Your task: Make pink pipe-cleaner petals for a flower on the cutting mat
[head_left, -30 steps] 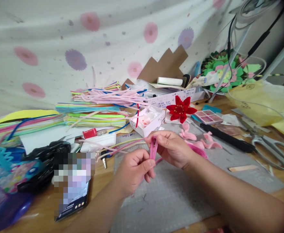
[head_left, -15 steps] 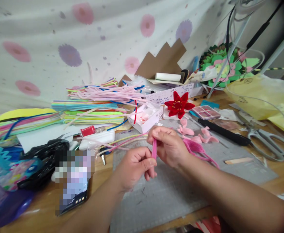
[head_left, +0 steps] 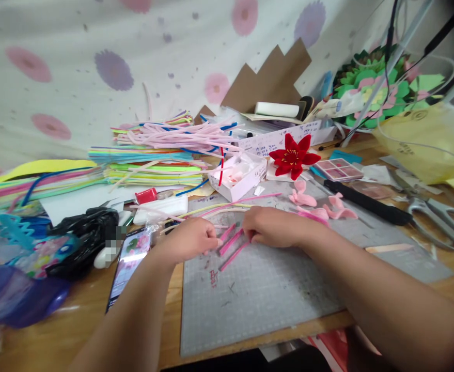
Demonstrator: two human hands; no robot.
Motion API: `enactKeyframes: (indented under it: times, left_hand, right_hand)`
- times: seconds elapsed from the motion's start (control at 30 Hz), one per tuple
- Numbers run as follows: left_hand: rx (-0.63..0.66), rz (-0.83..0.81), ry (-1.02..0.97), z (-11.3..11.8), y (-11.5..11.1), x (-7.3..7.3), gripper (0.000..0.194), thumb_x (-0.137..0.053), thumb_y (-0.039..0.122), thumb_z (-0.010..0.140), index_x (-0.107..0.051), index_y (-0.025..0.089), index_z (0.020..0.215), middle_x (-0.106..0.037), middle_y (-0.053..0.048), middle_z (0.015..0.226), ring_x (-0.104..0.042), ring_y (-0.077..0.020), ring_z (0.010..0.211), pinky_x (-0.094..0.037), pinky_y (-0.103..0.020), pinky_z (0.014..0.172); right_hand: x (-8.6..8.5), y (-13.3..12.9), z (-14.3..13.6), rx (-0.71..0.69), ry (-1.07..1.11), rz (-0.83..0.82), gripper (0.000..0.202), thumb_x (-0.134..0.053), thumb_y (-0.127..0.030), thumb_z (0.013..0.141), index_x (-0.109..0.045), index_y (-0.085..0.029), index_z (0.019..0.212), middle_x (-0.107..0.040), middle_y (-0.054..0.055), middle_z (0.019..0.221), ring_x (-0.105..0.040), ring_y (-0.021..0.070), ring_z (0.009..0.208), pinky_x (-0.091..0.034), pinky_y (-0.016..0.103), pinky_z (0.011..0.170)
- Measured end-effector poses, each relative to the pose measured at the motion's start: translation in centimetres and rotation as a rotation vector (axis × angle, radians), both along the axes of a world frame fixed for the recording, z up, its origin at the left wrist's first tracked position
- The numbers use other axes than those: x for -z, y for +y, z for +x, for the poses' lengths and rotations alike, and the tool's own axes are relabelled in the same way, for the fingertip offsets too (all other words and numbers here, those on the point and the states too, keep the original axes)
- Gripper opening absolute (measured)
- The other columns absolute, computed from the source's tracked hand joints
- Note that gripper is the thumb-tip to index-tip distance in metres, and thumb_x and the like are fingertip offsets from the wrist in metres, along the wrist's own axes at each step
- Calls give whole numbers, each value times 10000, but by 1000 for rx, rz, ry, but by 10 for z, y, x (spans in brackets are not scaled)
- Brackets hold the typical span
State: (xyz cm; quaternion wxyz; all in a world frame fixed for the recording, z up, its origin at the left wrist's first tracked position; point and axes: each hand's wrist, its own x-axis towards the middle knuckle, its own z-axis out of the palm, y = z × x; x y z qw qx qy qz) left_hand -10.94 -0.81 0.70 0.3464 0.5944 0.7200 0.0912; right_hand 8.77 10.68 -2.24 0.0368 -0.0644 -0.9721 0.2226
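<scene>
Several short pink pipe cleaners point(head_left: 231, 243) lie slanted on the grey cutting mat point(head_left: 257, 305), between my hands. My left hand point(head_left: 196, 237) is closed, its fingertips at the lower end of one pink piece. On the other side, my right hand point(head_left: 271, 227) curls its fingers down over the upper ends of other pink pieces. Its fingertips are partly hidden. Longer pink and pale pipe cleaners point(head_left: 207, 211) stretch across the mat behind my hands. Beyond my right wrist are curled pink petals point(head_left: 302, 195) and a red fuzzy flower point(head_left: 294, 156).
Bundles of coloured pipe cleaners point(head_left: 153, 175) are stacked at the back left, beside a small white box point(head_left: 246, 181). A phone point(head_left: 128, 261) and a black plastic bag point(head_left: 83, 237) lie left. Scissors point(head_left: 438, 222), a black-handled tool point(head_left: 366, 201) and a wooden stick point(head_left: 389, 248) lie right.
My hands have moved apart and down to the mat. The pink bundle held upright between them now lies as separate pieces on the mat. The view has shifted slightly.
</scene>
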Motion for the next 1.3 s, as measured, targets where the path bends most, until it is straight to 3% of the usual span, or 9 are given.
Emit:
enactKeyframes:
  times: [0.1,0.2,0.37,0.6,0.67,0.83,0.9,1.1,1.3]
  left_hand:
    - [-49,143,81,1,0,-2,243,-564,372,726,-613,177,590,-570,11,541,-484,-127,508,-272,-221,463]
    - [-37,270,-108,5,-2,-6,249,-516,390,786,-636,181,727,-569,14,610,-499,-130,575,-331,-221,523]
    - [28,195,-393,11,-7,-8,176,-551,299,780,-603,167,676,-566,9,621,-484,-107,558,-357,-215,532]
    - [12,145,-490,12,-6,-5,232,-567,331,786,-585,159,631,-554,16,556,-450,-84,488,-320,-207,475]
    - [3,144,-516,14,-5,-3,226,-569,306,787,-567,158,617,-549,21,534,-462,-83,480,-328,-206,479]
    - [-122,137,-620,29,-3,5,169,-575,294,781,-587,139,714,-647,-26,679,-563,-101,517,-397,-221,508]
    - [-210,137,-685,36,-3,10,195,-574,325,783,-580,135,740,-677,-53,721,-591,-113,525,-393,-219,487]
    - [-388,154,-877,48,-1,19,229,-605,360,763,-579,135,789,-692,-54,675,-599,-107,470,-340,-186,431]
    - [-463,126,-1027,50,0,17,237,-682,333,705,-577,121,723,-667,-37,626,-585,-99,452,-402,-198,462]
  right_hand:
    - [-1,-2,-1,-19,1,-3,126,-548,-45,704,-592,-160,678,-605,38,757,-514,161,733,-375,265,659]
    - [-9,1,2,83,104,-81,115,-528,-72,751,-589,-167,729,-606,27,758,-511,144,690,-367,246,614]
    - [-15,5,2,209,330,-122,135,-519,-129,824,-628,-175,888,-625,32,802,-537,140,717,-393,253,647]
    - [-16,4,1,311,456,-150,108,-543,-103,788,-626,-162,752,-605,15,744,-540,126,712,-404,257,660]
    - [-17,1,0,370,481,-278,83,-545,-127,788,-601,-161,737,-581,1,692,-529,111,638,-401,243,593]
    - [-15,-9,-8,427,533,-923,90,-533,-235,813,-521,-168,754,-481,-62,518,-479,73,416,-393,201,419]
    - [-14,-15,-12,433,565,-1028,99,-546,-244,805,-514,-166,754,-506,-60,509,-502,74,419,-421,199,429]
    - [-16,-23,-17,461,605,-1082,121,-550,-256,807,-494,-171,742,-547,-52,496,-529,80,430,-436,197,442]
    - [-18,-26,-17,468,648,-969,109,-552,-239,807,-495,-170,744,-551,-45,559,-546,84,482,-442,213,477]
